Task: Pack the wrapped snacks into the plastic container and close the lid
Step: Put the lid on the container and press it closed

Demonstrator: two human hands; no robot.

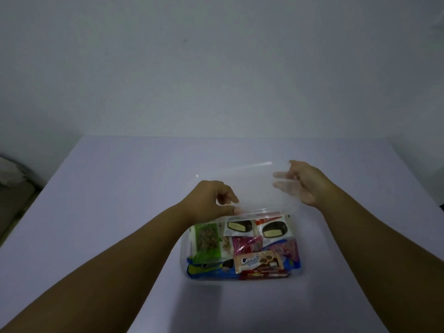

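Observation:
A clear plastic container [183, 251] sits on the table, filled with several wrapped snacks [242, 246]: a green pack, chocolate-coated cakes, pink wrappers, a brown cream-biscuit pack and a blue pack. A transparent lid [252, 188] hangs tilted in the air just beyond and above the container's far edge. My left hand [211, 200] pinches the lid's near left corner. My right hand [305, 183] holds the lid's right side, its fingers showing through the plastic.
The container stands on a pale lilac table [108, 188] that ends at a plain grey wall. A dark object with something whitish on it [12, 174] lies past the table's left edge.

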